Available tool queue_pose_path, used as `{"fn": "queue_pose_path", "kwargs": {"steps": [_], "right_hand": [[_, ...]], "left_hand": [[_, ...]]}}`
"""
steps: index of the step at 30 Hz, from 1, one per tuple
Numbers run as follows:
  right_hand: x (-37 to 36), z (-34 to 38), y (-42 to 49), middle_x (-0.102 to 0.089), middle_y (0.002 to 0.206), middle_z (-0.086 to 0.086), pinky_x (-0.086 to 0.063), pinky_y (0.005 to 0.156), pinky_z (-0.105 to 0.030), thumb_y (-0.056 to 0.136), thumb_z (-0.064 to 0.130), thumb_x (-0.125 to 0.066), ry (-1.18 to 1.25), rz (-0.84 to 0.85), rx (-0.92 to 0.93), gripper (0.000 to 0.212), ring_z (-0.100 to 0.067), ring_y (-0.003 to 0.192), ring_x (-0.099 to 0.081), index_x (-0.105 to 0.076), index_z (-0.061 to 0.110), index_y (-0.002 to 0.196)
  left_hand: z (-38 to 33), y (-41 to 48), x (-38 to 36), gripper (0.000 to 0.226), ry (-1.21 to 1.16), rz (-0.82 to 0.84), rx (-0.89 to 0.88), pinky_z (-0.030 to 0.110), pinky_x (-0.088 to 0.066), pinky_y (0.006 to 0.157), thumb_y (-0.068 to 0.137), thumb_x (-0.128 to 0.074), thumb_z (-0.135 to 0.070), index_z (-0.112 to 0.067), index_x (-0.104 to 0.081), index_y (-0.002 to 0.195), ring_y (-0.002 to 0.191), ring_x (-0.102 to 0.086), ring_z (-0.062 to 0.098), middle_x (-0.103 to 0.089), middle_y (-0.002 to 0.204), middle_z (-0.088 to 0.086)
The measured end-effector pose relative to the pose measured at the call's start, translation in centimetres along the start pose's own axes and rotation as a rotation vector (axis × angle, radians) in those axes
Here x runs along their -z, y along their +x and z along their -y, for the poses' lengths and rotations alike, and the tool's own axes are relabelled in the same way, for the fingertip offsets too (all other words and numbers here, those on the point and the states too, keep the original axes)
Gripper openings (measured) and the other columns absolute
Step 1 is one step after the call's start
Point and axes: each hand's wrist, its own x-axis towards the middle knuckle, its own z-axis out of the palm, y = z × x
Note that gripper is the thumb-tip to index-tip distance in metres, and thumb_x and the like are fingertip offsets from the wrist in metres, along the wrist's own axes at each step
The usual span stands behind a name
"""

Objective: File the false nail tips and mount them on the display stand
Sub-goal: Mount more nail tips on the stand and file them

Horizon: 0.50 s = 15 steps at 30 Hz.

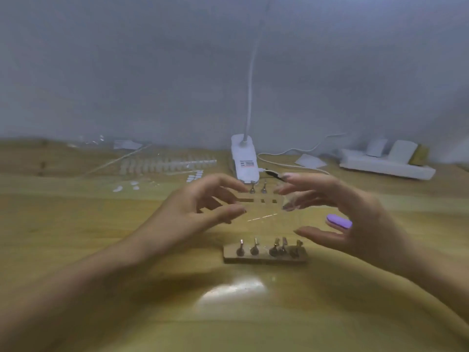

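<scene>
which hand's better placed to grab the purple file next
Right, probably. The purple file lies close by the open right hand, seen between its thumb and fingers; the left hand hovers farther off, on the other side.

Bare table (127,237) left; lamp base (245,161) blocks behind stand (265,256).

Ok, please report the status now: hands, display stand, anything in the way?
Left hand open, right hand open, both over the table. Display stand in front, untouched. Purple file by the right hand; nothing blocks the stand.
</scene>
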Motion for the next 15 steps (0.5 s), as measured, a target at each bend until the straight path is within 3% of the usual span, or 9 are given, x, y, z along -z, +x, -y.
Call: {"fn": "queue_pose_path", "kwargs": {"steps": [3,7,11,15], "right_hand": [[-1.4,0.5,0.6,-0.062,0.131,0.009,-0.052,0.096,-0.022,0.079,0.005,-0.080,0.048,0.014,0.003,0.079,-0.012,0.107,-0.068,-0.041,0.025,0.146],[-2.1,0.6,0.7,-0.064,0.127,0.007,-0.055,0.096,-0.031,0.077,0.006,-0.082,0.110,-0.002,-0.058,0.086,-0.017,0.105,-0.070,-0.039,0.029,0.147],[-2.5,0.9,0.5,-0.068,0.122,0.006,-0.056,0.094,-0.030,0.079,0.017,-0.079,0.246,-0.025,-0.192,0.081,-0.020,0.105,-0.070,-0.038,0.029,0.148],[-2.5,1.4,0.6,-0.071,0.118,0.000,-0.057,0.089,-0.030,0.076,0.030,-0.077,0.402,-0.093,-0.291,0.075,-0.025,0.103,-0.070,-0.042,0.030,0.143]], "left_hand": [[-0.1,0.0,-0.3,0.017,-0.089,-0.057,-0.001,0.022,-0.052,0.070,0.076,-0.075,-0.039,-0.024,-0.073,0.084,0.071,-0.067,0.012,-0.074,0.083,0.000],[0.2,0.1,-0.3,0.020,0.003,-0.139,-0.032,0.019,-0.049,0.061,0.069,-0.077,-0.036,-0.017,-0.071,0.072,0.059,-0.064,0.010,-0.073,0.072,-0.003],[0.0,0.3,-0.2,0.014,0.395,-0.242,-0.405,0.004,-0.036,0.062,0.075,-0.079,-0.022,-0.011,-0.071,0.074,0.064,-0.059,0.002,-0.067,0.069,-0.008],[0.3,0.4,-0.1,0.013,0.522,-0.314,-0.600,0.009,-0.041,0.068,0.079,-0.081,-0.015,-0.006,-0.071,0.076,0.067,-0.057,0.005,-0.064,0.074,-0.005]]}}
